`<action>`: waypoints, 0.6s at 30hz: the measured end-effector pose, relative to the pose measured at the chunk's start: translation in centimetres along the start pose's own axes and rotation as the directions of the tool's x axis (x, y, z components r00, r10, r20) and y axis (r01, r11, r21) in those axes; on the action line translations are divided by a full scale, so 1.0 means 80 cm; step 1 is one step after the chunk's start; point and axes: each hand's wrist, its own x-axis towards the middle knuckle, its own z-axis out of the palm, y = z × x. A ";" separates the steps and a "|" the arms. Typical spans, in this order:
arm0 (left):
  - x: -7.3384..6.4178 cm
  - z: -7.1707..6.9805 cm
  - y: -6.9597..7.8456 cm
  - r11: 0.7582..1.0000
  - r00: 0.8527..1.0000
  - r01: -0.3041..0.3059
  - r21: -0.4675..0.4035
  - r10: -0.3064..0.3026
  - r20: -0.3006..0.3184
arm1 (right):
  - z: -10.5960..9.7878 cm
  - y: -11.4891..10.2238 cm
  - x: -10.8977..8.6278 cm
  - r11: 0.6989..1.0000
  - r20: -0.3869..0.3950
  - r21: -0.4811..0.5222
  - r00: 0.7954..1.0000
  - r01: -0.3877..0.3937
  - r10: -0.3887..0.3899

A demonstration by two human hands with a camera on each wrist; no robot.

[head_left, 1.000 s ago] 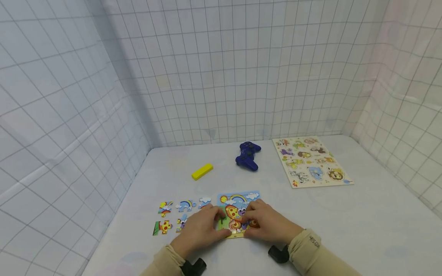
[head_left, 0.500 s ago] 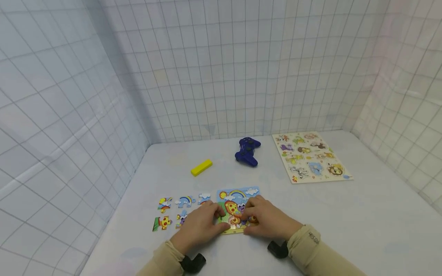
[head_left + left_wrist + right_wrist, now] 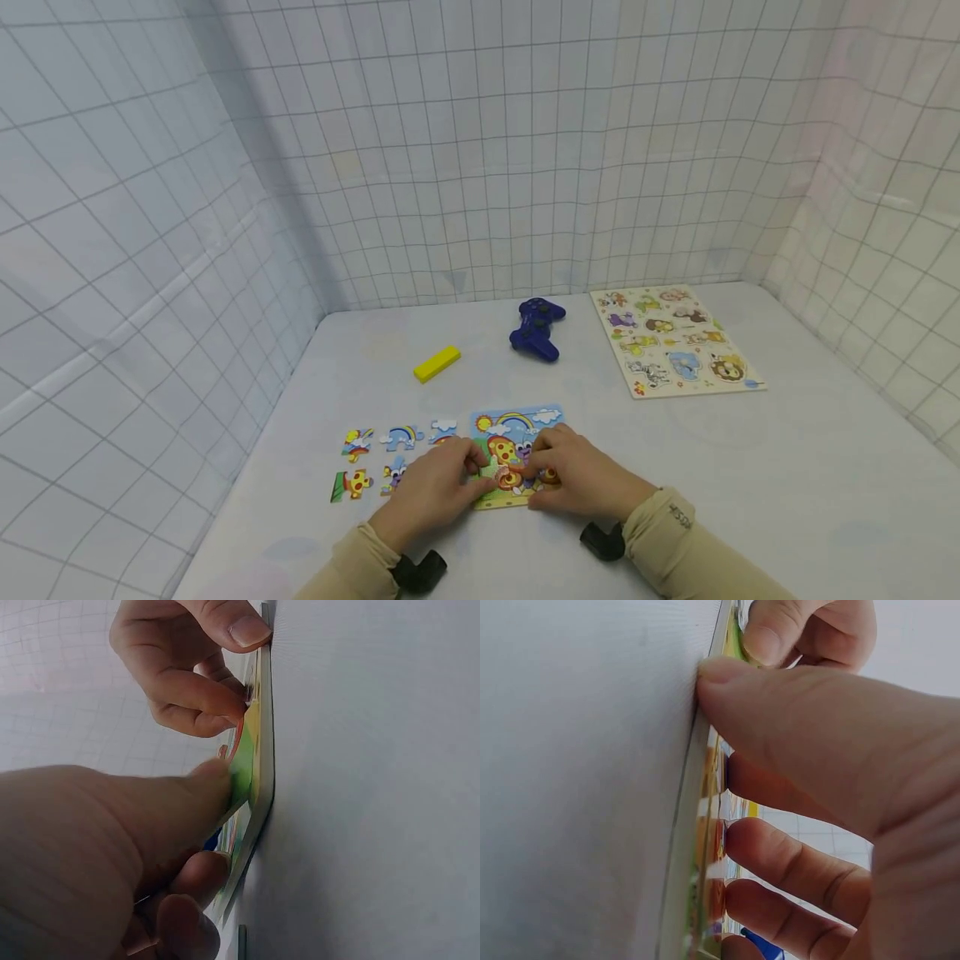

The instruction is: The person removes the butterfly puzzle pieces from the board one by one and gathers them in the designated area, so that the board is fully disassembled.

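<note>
Since half a second ago, the left thumb has slid up from the near edge of the puzzle board (image 3: 504,502) onto its picture, while the right hand (image 3: 581,475) has hardly moved. Gridded white cloth (image 3: 480,150) hangs behind a pale table (image 3: 787,500). Out at the far right lies the big animal board (image 3: 663,389), well away from the person's beige sleeves (image 3: 712,546). Both hands work close together at the near side: the right holds the puzzle board, thumb against its near edge, bent fingers' tips on the picture; the left hand (image 3: 437,487) has a narrow pinch on a green piece (image 3: 241,769), tilted up at the board's left part. Beyond them sits a blue game controller (image 3: 536,329), with a yellow block (image 3: 437,364) to its left. Smallest are the loose puzzle pieces (image 3: 402,433), five showing in two rows left of the board, some partly behind the left hand.
</note>
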 end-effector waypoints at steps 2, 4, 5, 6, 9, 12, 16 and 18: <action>0.001 0.001 0.000 1.000 1.000 0.013 -0.026 -0.013 -0.002 | 0.000 0.001 -0.001 1.000 0.004 -0.001 1.000 -0.005 0.005; 0.003 0.002 0.000 0.998 1.000 0.031 -0.063 -0.031 0.000 | 0.000 0.001 -0.003 1.000 0.007 0.003 1.000 -0.010 0.010; 0.004 0.002 0.000 0.996 0.999 0.040 -0.083 -0.040 0.001 | -0.001 0.001 -0.003 1.000 0.006 0.004 1.000 -0.009 0.009; 0.005 0.002 0.000 0.994 0.999 0.050 -0.101 -0.050 0.003 | -0.001 0.001 -0.004 1.000 0.003 0.003 1.000 -0.006 0.006; 0.007 0.001 -0.001 0.988 0.998 0.064 -0.143 -0.065 0.002 | -0.002 0.000 -0.005 1.000 -0.001 0.014 1.000 -0.008 0.008; 0.007 -0.002 -0.002 0.984 0.998 0.065 -0.164 -0.067 -0.005 | -0.003 -0.001 -0.004 1.000 -0.002 0.019 1.000 -0.007 0.007; 0.004 -0.005 -0.003 0.983 0.997 0.067 -0.173 -0.072 -0.021 | -0.003 -0.001 -0.003 1.000 0.002 0.023 1.000 -0.009 0.009; -0.001 -0.007 -0.004 0.983 0.997 0.063 -0.174 -0.071 -0.038 | -0.001 -0.001 -0.003 1.000 0.009 0.021 1.000 -0.015 0.015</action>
